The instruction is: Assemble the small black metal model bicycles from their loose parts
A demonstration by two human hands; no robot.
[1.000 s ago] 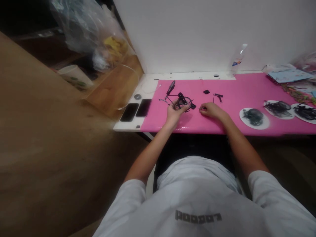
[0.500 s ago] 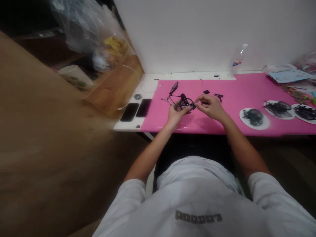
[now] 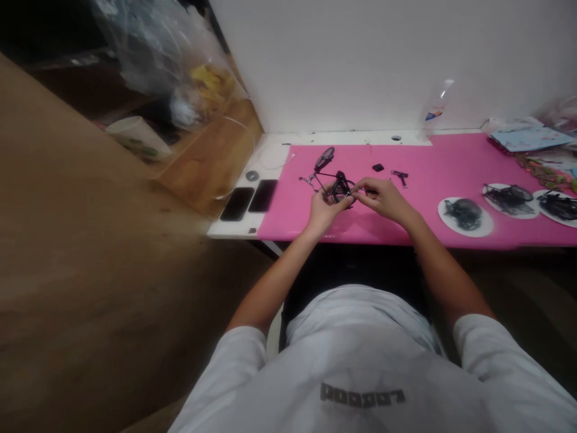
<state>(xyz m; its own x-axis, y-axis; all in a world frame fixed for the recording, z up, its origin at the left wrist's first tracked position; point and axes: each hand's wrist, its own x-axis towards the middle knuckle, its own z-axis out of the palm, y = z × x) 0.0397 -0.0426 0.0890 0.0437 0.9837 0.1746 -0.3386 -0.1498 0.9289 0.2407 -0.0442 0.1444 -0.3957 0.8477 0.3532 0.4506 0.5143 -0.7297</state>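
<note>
A small black model bicycle point(image 3: 325, 174) is held over the pink mat, one wheel up and away at the upper left, the other down by my fingers. My left hand point(image 3: 327, 208) grips it around the lower wheel, thumb on top. At that wheel's right side, the fingertips of my right hand point(image 3: 376, 195) are pinched together; whatever they hold is too small to make out. Behind my right hand lie a small black square piece point(image 3: 377, 167) and a black T-shaped part point(image 3: 399, 177), both on the mat.
Two dark phones point(image 3: 262, 196) lie at the table's left end, near a small round disc point(image 3: 252, 175). White plates point(image 3: 487, 227) with dark tangled parts stand on the right. A clear bottle point(image 3: 436, 111) stands by the wall, and flat packets point(image 3: 529, 139) lie at the back right.
The bicycle has shifted slightly right and turned, its upper wheel now showing wider. My right fingertips have moved in closer against the lower wheel.
</note>
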